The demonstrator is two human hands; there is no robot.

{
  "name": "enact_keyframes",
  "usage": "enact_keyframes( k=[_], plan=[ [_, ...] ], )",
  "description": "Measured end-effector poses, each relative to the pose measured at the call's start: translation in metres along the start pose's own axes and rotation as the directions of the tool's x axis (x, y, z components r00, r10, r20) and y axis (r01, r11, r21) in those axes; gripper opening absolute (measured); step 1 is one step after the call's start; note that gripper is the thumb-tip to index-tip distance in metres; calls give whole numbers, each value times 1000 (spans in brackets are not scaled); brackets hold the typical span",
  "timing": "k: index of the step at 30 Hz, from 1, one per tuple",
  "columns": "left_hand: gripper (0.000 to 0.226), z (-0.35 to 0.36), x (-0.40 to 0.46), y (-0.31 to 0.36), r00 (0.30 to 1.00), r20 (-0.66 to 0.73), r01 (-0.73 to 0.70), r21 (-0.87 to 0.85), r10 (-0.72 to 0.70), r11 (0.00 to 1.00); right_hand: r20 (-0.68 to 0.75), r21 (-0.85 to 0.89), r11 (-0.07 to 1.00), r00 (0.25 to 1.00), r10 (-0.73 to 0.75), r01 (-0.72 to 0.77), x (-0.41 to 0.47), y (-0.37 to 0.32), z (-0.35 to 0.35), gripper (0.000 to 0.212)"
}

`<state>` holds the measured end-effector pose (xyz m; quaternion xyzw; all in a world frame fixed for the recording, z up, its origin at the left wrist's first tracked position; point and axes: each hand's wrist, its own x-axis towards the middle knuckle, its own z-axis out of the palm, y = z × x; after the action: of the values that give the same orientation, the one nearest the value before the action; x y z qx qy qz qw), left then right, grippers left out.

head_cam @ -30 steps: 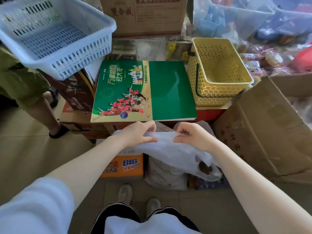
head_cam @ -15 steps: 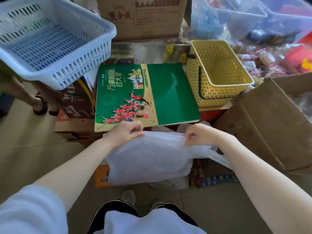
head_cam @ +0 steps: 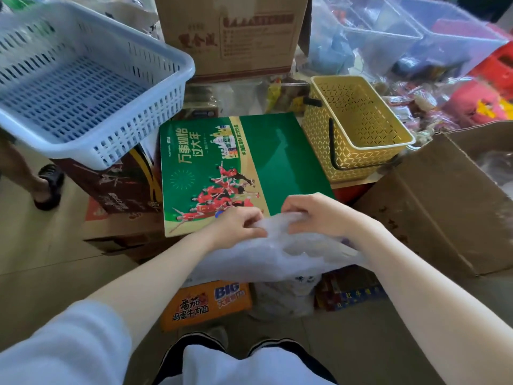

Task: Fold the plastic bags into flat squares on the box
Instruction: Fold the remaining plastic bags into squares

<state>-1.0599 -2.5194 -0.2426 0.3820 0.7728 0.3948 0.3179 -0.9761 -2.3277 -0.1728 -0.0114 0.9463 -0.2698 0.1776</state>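
Your left hand (head_cam: 238, 227) and right hand (head_cam: 319, 215) now sit close together at the near edge of the green box (head_cam: 277, 159); half a second ago they were spread well apart along that edge, stretching the bag flat between them. Both hands have risen onto the box's near edge, where before they sat just short of it. Left fingers are curled, pinching the upper edge of the white bag (head_cam: 266, 259); right fingers are likewise curled over the same edge, just beside the left. The bag, a smooth hanging sheet in the earlier frame, is now bunched and rumpled at the top, with its body draped below your wrists off the near side of the box. Most of the box top is uncovered. The yellow basket (head_cam: 358, 129) stands at the box's far right corner, touching or nearly touching it; I cannot tell which. The blue basket (head_cam: 83, 79) sits left of the box, raised on other cartons. A brown carton (head_cam: 444, 198) lies right of the box. An orange carton (head_cam: 205, 307) sits on the floor below the box's near edge.
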Motion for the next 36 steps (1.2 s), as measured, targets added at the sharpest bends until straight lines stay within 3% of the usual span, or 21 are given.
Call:
enact_keyframes(
  k=[3,4,6,8,10,13,15,17,20,24,26,29,31,34,36],
  plan=[
    [24,-7,-3,-8,1000,-18,-12,-51,11,999,-31,-39,984,985,170,-171,-9,15,-12,34],
    [25,-8,-3,-8,999,-34,-26,-76,24,997,-66,44,980,978,198,-196,-11,17,-13,29],
    [28,-10,-3,-9,996,-79,-51,-138,40,989,-117,403,891,954,276,-208,-15,16,-14,19],
    [36,-13,-3,-9,992,-116,-63,-174,43,983,-87,783,606,939,333,-143,-18,15,-13,23],
    [52,-16,-3,-9,989,-141,-67,-182,41,981,-76,969,248,938,337,-11,-16,11,-10,37],
    [58,-22,-4,-9,985,-166,-82,-190,50,978,-80,975,-150,890,448,163,-8,0,-10,19],
    [64,-26,-5,-7,979,-191,-106,-163,75,981,10,951,-268,850,527,155,-3,-9,-10,15],
    [67,-29,-4,-6,974,-202,-129,-124,103,984,29,982,-169,821,570,83,1,-13,-8,13],
    [66,-31,-5,-6,976,-188,-126,-66,112,990,-82,997,53,829,554,63,5,-12,-6,10],
    [64,-32,-8,-11,985,-120,-123,-8,121,992,-303,866,499,782,545,-12,5,-14,-11,13],
    [63,-34,-10,-14,985,-100,-137,17,138,990,-375,785,618,759,532,-46,8,-17,-10,16],
    [67,-37,-12,-16,981,-137,-140,-21,136,990,-419,752,658,751,511,-28,12,-23,-8,17],
    [61,-39,-12,-13,978,-160,-150,-79,136,986,-369,826,564,763,530,7,15,-28,-7,19],
    [46,-39,-9,-3,971,-178,-186,-145,159,972,-254,940,334,795,552,68,14,-32,-7,25],
    [39,-39,-7,1,967,-189,-199,-139,171,970,-278,934,344,796,538,94,10,-30,-6,17]
  ],
)
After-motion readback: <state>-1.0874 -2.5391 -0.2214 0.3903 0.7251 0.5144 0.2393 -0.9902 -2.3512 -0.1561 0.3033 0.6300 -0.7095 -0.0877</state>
